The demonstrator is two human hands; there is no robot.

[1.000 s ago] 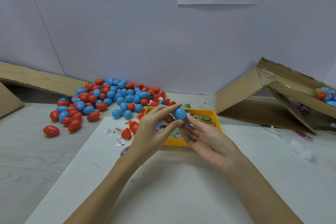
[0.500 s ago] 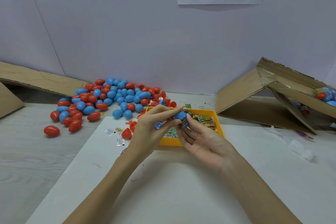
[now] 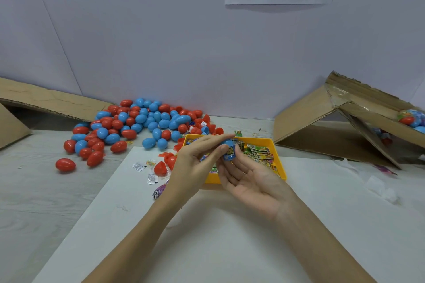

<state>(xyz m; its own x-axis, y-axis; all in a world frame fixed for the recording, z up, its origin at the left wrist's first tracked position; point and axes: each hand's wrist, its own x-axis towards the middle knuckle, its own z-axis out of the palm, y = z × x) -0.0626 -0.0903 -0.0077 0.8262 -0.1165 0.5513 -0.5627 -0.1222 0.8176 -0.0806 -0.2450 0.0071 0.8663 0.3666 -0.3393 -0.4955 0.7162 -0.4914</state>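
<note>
Right now both of your hands meet just above the near left part of the yellow tray (image 3: 281, 165), and the blue egg (image 3: 228, 151) sits between them, over the tray's inside. Your left hand (image 3: 195, 163) pinches the egg's rounded top between thumb and forefinger, with the other fingers loosely bent beneath. Your right hand (image 3: 250, 181) lies palm up at the tray's near edge, its fingers curled under the egg and its thumb pressed to the egg's right side, so the egg's lower, printed part rests in that grip. The egg is tilted, top leaning away from you.

Inside the tray lie many small printed packets (image 3: 259, 154). Left of the tray and behind it spreads a heap of red and blue eggs (image 3: 138, 124). Just left of the tray sit a few red half-shells (image 3: 161, 167) and small white sachets (image 3: 139, 166). To the tray's right a tipped cardboard box (image 3: 322, 126) stands, well apart. The tray rests on a white sheet (image 3: 207, 248).
</note>
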